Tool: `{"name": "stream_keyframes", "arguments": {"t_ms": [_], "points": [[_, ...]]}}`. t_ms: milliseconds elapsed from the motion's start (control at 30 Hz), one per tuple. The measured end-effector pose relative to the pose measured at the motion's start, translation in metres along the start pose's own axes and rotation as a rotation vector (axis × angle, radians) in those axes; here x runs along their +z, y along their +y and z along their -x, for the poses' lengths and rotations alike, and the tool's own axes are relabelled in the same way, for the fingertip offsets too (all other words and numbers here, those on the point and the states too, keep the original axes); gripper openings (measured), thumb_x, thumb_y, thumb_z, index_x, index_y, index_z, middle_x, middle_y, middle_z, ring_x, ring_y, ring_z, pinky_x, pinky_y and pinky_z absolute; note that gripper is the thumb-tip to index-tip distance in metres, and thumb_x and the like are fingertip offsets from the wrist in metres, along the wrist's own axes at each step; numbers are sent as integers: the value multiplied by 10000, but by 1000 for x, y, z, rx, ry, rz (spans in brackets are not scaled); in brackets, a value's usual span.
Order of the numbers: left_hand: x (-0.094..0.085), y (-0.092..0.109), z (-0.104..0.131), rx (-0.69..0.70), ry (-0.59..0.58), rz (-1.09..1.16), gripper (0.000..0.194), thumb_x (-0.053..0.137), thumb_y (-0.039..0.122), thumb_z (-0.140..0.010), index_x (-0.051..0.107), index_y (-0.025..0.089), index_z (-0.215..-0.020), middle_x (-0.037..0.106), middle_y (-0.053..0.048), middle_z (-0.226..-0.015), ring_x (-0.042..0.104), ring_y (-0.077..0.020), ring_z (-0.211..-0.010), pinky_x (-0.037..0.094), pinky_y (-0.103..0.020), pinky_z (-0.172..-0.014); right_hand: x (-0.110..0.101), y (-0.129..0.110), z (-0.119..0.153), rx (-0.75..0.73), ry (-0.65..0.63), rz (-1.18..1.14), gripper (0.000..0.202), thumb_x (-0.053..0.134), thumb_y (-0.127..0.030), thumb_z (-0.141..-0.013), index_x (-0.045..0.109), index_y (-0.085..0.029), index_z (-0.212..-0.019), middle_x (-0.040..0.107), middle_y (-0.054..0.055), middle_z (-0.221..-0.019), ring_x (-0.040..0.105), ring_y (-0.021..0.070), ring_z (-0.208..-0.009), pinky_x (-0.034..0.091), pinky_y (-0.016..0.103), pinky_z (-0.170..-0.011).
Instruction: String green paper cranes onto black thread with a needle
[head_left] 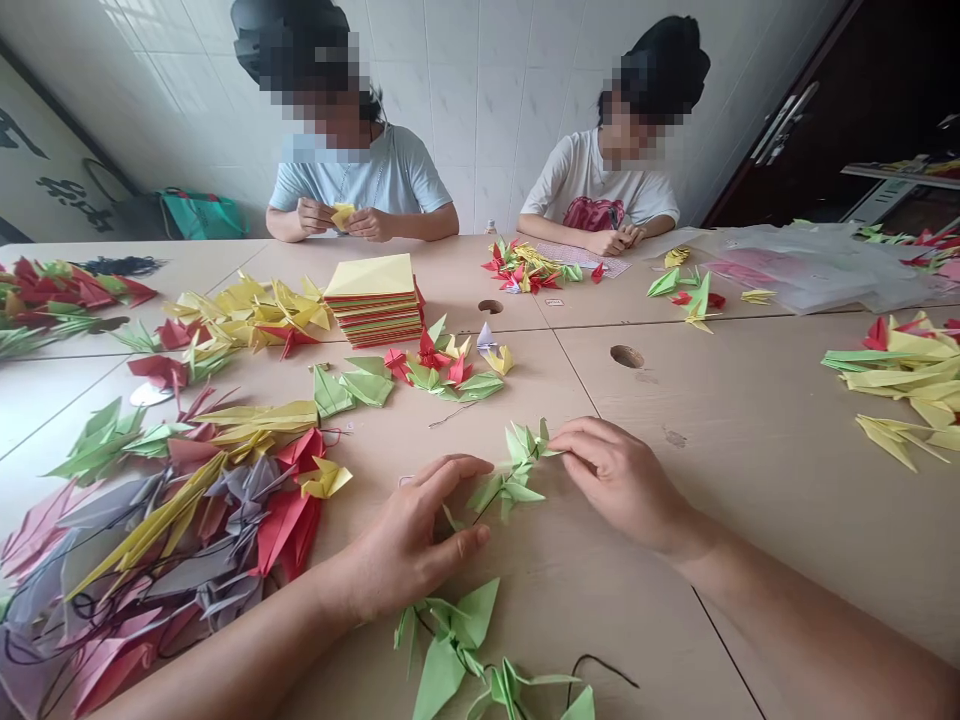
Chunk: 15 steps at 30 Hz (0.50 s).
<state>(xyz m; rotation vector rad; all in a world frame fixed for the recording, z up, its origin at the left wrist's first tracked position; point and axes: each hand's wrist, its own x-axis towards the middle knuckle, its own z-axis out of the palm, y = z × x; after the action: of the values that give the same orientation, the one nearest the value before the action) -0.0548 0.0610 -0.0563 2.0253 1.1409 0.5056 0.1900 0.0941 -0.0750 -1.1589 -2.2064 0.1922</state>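
Green origami cranes [514, 470] lie in a short chain on the table in front of me. My right hand [622, 480] pinches a pointed tip of the far crane between thumb and fingers. At the chain's near end, my left hand [420, 535] is curved and open, its thumb and fingers apart beside a green crane; part of that crane is hidden behind the hand. A dark thread shows between the cranes there. Closer to me are larger green cranes [450, 650] on a black cord [600, 665].
To my left lies a pile of grey, pink, red and yellow cranes [289, 530]. Beyond stand stacked square papers [375, 300], with yellow cranes [247, 310] alongside. Two people sit opposite; one holds yellow paper [343, 215]. More cranes [907, 370] lie right, near a table hole [626, 356].
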Motion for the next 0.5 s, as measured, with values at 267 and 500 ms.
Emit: {"name": "stream_keyframes", "arguments": {"t_ms": [267, 500], "points": [[0, 1, 1, 15, -2, 32, 332, 481, 365, -890, 480, 232, -1194, 549, -73, -1227, 546, -217, -1094, 466, -339, -919, -4, 0, 1, 16, 13, 116, 371, 438, 12, -699, 611, -193, -955, 609, 98, -1048, 582, 259, -981, 508, 415, -810], [0, 0, 3, -23, 29, 28, 383, 507, 396, -872, 440, 248, -1219, 556, -90, -1246, 507, -251, -1155, 421, -425, -978, 0, -10, 0, -143, -108, 93, 223, 551, -160, -819, 629, -230, -1016, 510, 94, -1267, 386, 297, -1256, 383, 505, -1013]]}}
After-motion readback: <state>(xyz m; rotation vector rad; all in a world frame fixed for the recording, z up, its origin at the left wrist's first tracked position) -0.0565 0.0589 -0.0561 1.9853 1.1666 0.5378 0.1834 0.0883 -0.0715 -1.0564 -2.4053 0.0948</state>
